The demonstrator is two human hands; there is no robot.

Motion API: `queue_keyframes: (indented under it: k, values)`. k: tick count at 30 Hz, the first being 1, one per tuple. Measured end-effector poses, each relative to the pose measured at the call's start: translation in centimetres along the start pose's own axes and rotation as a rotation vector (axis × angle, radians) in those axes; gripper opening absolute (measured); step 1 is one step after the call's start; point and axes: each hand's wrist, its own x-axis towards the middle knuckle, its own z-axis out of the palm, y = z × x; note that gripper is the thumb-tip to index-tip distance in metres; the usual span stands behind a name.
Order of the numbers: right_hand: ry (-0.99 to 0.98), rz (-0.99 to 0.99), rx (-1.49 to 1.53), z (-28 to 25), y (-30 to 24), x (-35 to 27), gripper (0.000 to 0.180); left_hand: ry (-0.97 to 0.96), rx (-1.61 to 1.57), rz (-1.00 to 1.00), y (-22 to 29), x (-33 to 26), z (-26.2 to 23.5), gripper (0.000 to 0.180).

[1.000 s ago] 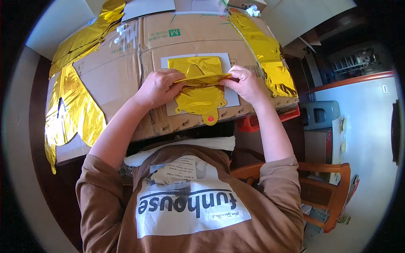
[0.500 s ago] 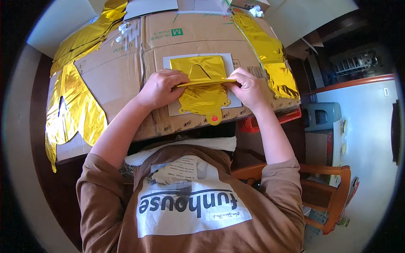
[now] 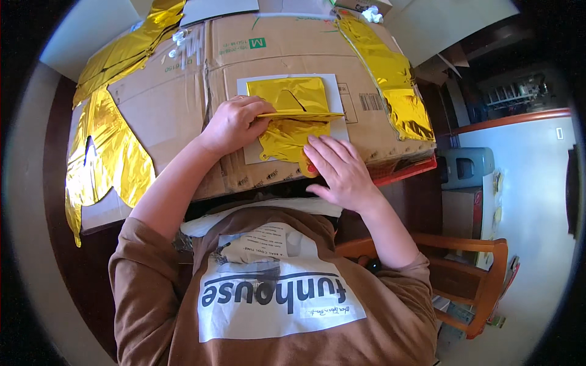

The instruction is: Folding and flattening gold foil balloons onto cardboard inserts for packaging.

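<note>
A gold foil balloon [image 3: 288, 91], flat and partly folded, lies over a white card [image 3: 333, 91] on the cardboard surface. Across its middle runs a raised fold. My left hand [image 3: 237, 124] pinches the left end of that fold. Toward the near edge, my right hand [image 3: 339, 169] lies with fingers stretched out over the balloon's lower right part and its rounded tab. Its fingers partly cover a red spot on the tab. The fold's right end sticks out free past the card's middle.
Flattened cardboard [image 3: 152, 91] covers the table. More gold foil sheets hang over its left side [image 3: 110, 152] and lie along its right side [image 3: 390, 79]. White crumpled scraps [image 3: 372, 14] sit at the far right. A wooden chair [image 3: 464, 244] stands at the right.
My right hand has let go of the fold's right end and moved down toward me onto the balloon's near part, its fingers now extended. My left hand still grips the fold.
</note>
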Motion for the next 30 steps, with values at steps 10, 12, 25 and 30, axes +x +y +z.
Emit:
queue_keyframes:
  k: [10, 12, 25, 30]
  values:
    - [-0.094, -0.043, 0.169, -0.3, 2.8, 0.7, 0.042, 0.086, -0.078, -0.169, 1.0, 0.9, -0.2, 0.019]
    - [-0.087, -0.041, 0.173, -0.7, 3.0, 1.7, 0.043, 0.083, -0.053, -0.139, 0.9, 1.2, -0.6, 0.021]
    - [-0.096, -0.053, 0.108, 0.2, 2.1, 0.9, 0.055, 0.107, -0.056, -0.055, 0.6, 2.5, -1.6, 0.027]
    - [-0.006, -0.040, 0.182, 0.5, 2.2, -0.2, 0.045, 0.082, -0.059, -0.020, 1.5, 2.7, -2.0, 0.026]
